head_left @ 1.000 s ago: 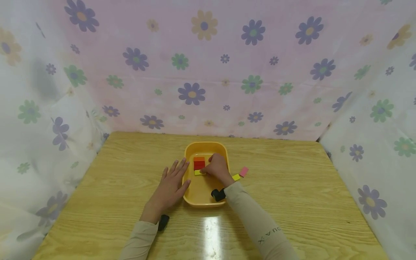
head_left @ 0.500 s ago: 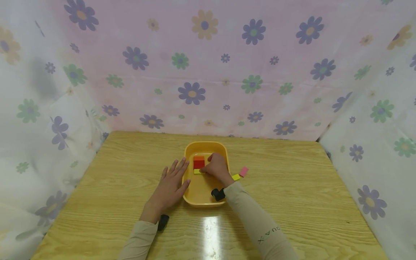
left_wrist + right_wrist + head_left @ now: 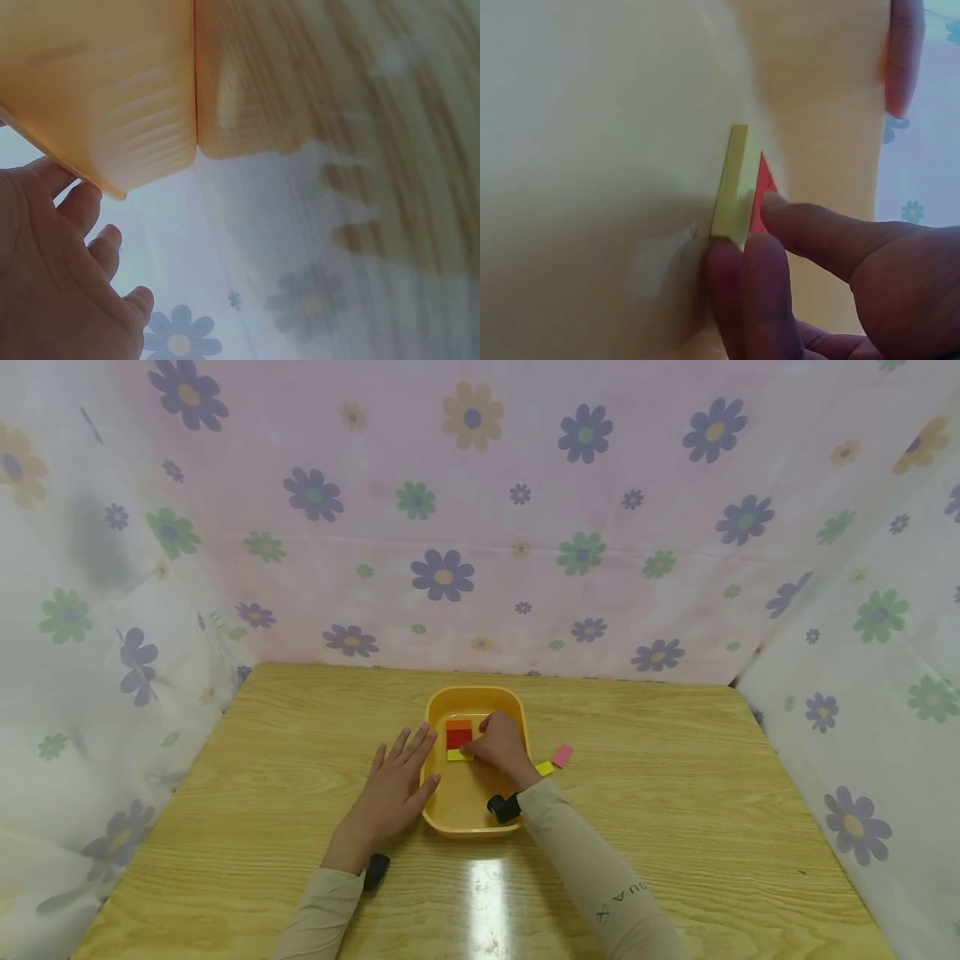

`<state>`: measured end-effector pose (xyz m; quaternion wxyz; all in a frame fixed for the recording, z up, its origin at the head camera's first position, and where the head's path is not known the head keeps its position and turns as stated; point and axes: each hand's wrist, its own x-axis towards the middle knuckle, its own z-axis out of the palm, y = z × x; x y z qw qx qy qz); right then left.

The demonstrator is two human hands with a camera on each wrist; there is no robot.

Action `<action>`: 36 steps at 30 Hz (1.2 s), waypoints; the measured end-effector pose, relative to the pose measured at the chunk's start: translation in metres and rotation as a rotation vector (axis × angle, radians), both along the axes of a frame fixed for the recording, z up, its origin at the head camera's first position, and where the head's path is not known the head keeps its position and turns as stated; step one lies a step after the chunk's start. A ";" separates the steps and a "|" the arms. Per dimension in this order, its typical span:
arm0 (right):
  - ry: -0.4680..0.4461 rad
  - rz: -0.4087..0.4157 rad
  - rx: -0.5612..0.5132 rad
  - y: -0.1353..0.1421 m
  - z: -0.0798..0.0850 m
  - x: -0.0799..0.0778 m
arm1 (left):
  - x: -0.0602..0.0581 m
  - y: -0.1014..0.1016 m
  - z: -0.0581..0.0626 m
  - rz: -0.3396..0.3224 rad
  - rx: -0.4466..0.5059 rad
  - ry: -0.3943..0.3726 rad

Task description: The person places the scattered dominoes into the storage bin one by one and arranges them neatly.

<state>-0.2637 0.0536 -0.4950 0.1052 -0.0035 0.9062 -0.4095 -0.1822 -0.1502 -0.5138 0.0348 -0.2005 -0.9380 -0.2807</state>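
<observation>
In the head view a yellow-orange plastic tray [image 3: 476,832] holds a short row of blocks: orange [image 3: 459,725] at the far end, red [image 3: 459,738] in the middle, yellow [image 3: 461,756] nearest. My right hand [image 3: 501,750] reaches into the tray with bent fingers at the row's right side. In the right wrist view its fingertips [image 3: 765,255] meet one end of the yellow block, and the thumb lies against the red one. My left hand [image 3: 390,797] has its fingers spread, with fingertips at the tray's left rim; the left wrist view shows them along the tray's outer wall.
Just right of the tray, a yellow block [image 3: 545,768] and a pink block [image 3: 562,756] lie on the wooden table [image 3: 660,827]. Flower-printed sheets [image 3: 480,527] enclose the table at the back and both sides. A dark wrist device [image 3: 504,809] overlaps the tray.
The right thumb has shifted slightly away from me, from over the yellow block to its border with the red. The row has edged a little the same way. My left hand stays put.
</observation>
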 end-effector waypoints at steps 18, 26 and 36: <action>0.028 0.070 -0.199 0.029 0.054 0.017 | 0.001 0.001 0.003 -0.015 0.024 0.004; 0.155 -0.002 -0.411 0.075 0.046 0.025 | 0.006 0.003 0.002 -0.008 0.025 0.000; 0.156 -0.129 -0.376 0.129 0.001 0.023 | 0.003 0.003 0.000 -0.005 0.008 0.020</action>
